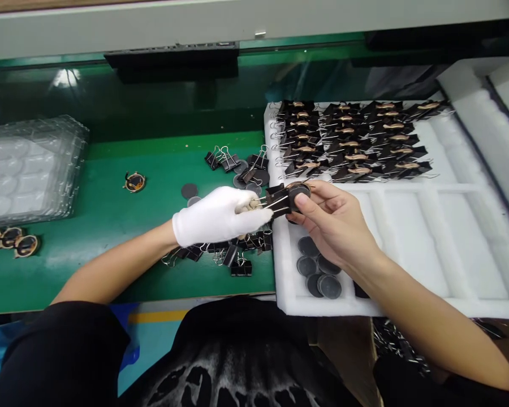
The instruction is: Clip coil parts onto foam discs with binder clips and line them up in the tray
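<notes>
My left hand (223, 215), in a white glove, pinches the wire handles of a black binder clip (279, 201). Bare, my right hand (337, 223) grips a round watch case (309, 186) with a dark round disc (297, 199) against it, thumb on the disc. The clip's jaw end meets the edge of the disc and case; how far it bites over them I cannot tell. Below my gloved hand lies a pile of loose binder clips (233, 254). Just beyond it are more clips (229, 159) and dark discs (189, 191) on the green table.
A white foam tray (285, 294) at the right carries rows of clipped watch cases (350, 144) and several dark discs (307, 265). Clear plastic trays (29, 169) are stacked at left. One watch case (134, 181) and a few others (26, 245) lie on the green table (102, 243).
</notes>
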`<move>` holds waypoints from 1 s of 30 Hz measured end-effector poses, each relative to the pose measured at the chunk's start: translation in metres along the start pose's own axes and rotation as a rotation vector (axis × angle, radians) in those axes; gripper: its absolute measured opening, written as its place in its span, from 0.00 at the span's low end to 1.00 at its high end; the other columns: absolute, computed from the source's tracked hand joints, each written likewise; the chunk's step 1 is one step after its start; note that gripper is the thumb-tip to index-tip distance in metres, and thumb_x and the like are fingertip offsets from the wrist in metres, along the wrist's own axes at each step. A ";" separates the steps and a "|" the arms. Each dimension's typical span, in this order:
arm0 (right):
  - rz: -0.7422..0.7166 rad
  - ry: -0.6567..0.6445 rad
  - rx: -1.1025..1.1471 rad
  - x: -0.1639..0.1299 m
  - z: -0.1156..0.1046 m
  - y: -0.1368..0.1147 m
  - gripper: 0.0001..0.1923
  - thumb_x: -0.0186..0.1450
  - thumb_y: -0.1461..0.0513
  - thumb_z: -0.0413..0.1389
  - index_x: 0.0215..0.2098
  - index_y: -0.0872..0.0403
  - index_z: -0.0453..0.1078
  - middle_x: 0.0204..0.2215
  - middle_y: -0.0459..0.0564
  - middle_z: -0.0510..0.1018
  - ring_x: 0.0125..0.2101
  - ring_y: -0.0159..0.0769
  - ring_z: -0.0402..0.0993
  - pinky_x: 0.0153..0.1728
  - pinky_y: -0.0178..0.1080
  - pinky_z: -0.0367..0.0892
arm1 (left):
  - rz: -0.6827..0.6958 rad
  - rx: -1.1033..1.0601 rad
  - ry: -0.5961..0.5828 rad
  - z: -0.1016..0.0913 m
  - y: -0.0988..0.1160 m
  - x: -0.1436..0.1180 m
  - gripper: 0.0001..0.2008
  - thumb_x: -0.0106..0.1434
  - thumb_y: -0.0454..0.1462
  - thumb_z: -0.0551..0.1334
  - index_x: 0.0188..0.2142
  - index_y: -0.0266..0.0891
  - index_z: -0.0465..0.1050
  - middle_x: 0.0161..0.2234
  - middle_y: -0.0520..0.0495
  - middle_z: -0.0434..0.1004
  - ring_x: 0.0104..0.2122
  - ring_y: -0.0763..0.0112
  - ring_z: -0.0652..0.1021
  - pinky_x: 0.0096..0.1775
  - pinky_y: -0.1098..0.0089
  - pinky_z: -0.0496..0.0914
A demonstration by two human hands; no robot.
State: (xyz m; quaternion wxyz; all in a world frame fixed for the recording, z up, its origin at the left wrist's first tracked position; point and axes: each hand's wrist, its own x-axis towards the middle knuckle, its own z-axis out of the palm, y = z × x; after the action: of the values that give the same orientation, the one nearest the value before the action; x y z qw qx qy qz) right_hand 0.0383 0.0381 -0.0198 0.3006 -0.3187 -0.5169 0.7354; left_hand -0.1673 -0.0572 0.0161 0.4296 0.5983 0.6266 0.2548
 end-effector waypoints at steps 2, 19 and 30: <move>-0.031 -0.008 -0.005 0.000 0.000 0.000 0.11 0.62 0.54 0.73 0.41 0.44 0.82 0.39 0.44 0.84 0.38 0.32 0.79 0.39 0.35 0.78 | 0.017 0.120 -0.092 -0.011 0.001 0.001 0.19 0.69 0.51 0.61 0.33 0.39 0.75 0.25 0.53 0.77 0.23 0.76 0.73 0.26 0.74 0.65; 0.260 -0.034 0.171 0.006 -0.001 -0.007 0.09 0.60 0.56 0.72 0.37 0.48 0.81 0.37 0.47 0.82 0.35 0.33 0.77 0.34 0.34 0.76 | -0.087 0.633 0.268 -0.094 -0.072 0.022 0.19 0.67 0.50 0.62 0.24 0.42 0.72 0.22 0.52 0.73 0.23 0.71 0.69 0.31 0.67 0.61; -0.162 -0.385 -0.195 -0.013 0.001 0.000 0.10 0.69 0.57 0.67 0.49 0.40 0.83 0.50 0.47 0.85 0.56 0.43 0.79 0.60 0.47 0.73 | 0.590 0.339 0.491 -0.007 -0.005 -0.004 0.15 0.71 0.39 0.61 0.28 0.39 0.79 0.28 0.50 0.82 0.28 0.75 0.79 0.32 0.73 0.67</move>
State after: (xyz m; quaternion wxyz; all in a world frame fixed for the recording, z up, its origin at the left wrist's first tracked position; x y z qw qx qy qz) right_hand 0.0455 0.0269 -0.0176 0.2222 -0.1577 -0.6573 0.7026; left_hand -0.1762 -0.0603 0.0168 0.0717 0.7359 0.5450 0.3954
